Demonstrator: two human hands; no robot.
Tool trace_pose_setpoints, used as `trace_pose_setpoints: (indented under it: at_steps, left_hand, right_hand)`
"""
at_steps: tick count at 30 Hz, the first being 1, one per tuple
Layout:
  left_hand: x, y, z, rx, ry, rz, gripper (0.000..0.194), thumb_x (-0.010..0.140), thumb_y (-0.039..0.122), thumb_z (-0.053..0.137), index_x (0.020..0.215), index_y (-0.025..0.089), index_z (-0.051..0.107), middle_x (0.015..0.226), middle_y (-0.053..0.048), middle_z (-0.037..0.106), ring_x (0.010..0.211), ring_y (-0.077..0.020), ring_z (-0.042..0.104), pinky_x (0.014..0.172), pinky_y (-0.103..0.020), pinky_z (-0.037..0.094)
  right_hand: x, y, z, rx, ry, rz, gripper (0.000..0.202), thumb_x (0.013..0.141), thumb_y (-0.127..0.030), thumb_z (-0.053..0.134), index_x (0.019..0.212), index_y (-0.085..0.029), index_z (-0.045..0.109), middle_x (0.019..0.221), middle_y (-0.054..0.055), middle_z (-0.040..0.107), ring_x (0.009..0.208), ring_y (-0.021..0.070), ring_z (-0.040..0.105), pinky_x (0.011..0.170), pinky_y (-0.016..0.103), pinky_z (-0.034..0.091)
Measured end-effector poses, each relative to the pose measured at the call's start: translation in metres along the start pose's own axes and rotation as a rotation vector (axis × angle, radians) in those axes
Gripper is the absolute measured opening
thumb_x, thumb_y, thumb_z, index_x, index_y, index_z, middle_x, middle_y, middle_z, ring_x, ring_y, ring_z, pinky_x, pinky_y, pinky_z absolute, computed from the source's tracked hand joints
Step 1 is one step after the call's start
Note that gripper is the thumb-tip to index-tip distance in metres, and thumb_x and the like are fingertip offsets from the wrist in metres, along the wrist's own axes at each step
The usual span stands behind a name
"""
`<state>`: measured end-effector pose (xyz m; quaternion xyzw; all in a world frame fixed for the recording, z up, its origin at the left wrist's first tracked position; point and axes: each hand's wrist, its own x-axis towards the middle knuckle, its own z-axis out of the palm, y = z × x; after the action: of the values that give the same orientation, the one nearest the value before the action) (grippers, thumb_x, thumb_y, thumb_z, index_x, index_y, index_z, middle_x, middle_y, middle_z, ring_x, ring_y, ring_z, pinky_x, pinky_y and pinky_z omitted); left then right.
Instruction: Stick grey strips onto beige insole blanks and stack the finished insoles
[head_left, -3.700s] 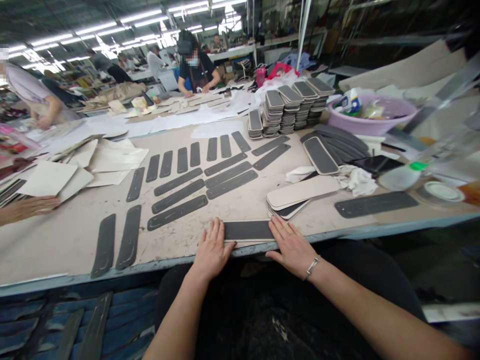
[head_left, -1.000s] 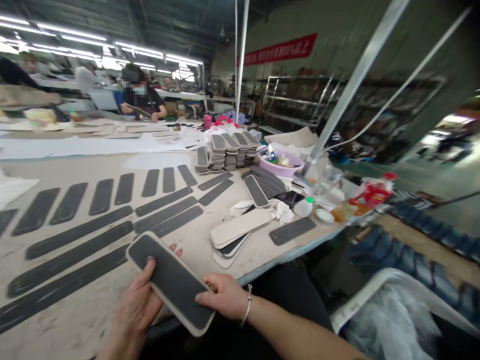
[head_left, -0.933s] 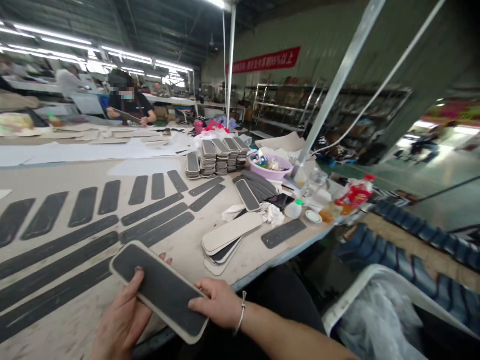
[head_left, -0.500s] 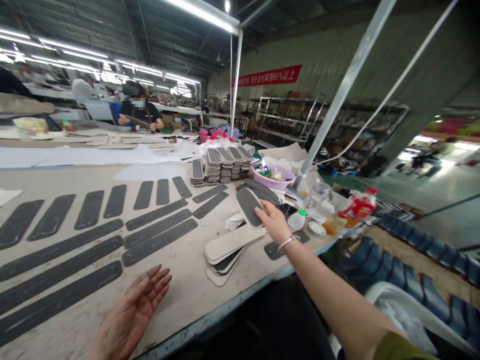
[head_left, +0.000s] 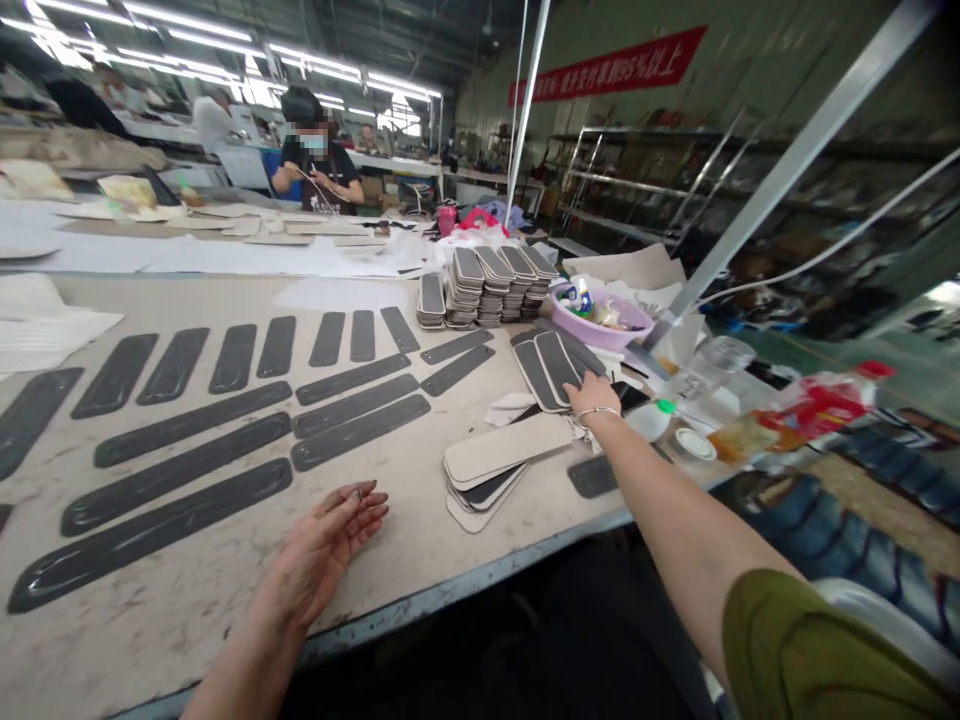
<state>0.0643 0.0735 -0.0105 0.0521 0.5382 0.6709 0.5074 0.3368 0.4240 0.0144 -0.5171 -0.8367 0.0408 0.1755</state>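
Note:
At the right of the table, my right hand [head_left: 594, 398] grips the lower end of a rounded grey panel with a pale border [head_left: 557, 362]. It lies against a similar bordered panel [head_left: 535, 372], over darker pieces. My left hand [head_left: 330, 545] hovers over the near part of the table, fingers loosely curled and apart, holding nothing. Between the hands is a fanned pile of long pale strips [head_left: 502, 448] with dark faces partly showing. Several glossy dark grey strips [head_left: 187, 425] lie in rows at the left.
Neat stacks of bordered panels [head_left: 469, 290] stand at the back. Right of them are a lilac basin [head_left: 600, 330], a clear jar [head_left: 724, 360], a white lid [head_left: 694, 445] and a red-labelled bottle [head_left: 832, 405]. A metal post [head_left: 787, 165] rises at the right. A masked person [head_left: 319, 170] works across the table.
My right hand has lowered the bordered panel from above the pale strips to beside another panel farther back. The view has turned right and down. My left hand stays free.

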Motion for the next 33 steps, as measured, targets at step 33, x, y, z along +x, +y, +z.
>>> trace_pose_setpoints:
  at_steps: [33]
  left_hand:
    - [0.016, 0.066, -0.078, 1.729, 0.514, 0.385, 0.027, 0.083, 0.035, 0.051, 0.095, 0.023, 0.073, 0.102, -0.010, 0.065, 0.097, -0.0230, 0.059, 0.078, -0.028, 0.043]
  right_hand:
    - [-0.093, -0.123, -0.029, 0.047, -0.294, -0.839, 0.062, 0.074, -0.046, 0.069, 0.130, -0.025, 0.054, 0.131, 0.011, 0.051, 0.119, 0.0299, 0.051, 0.104, 0.041, 0.040]
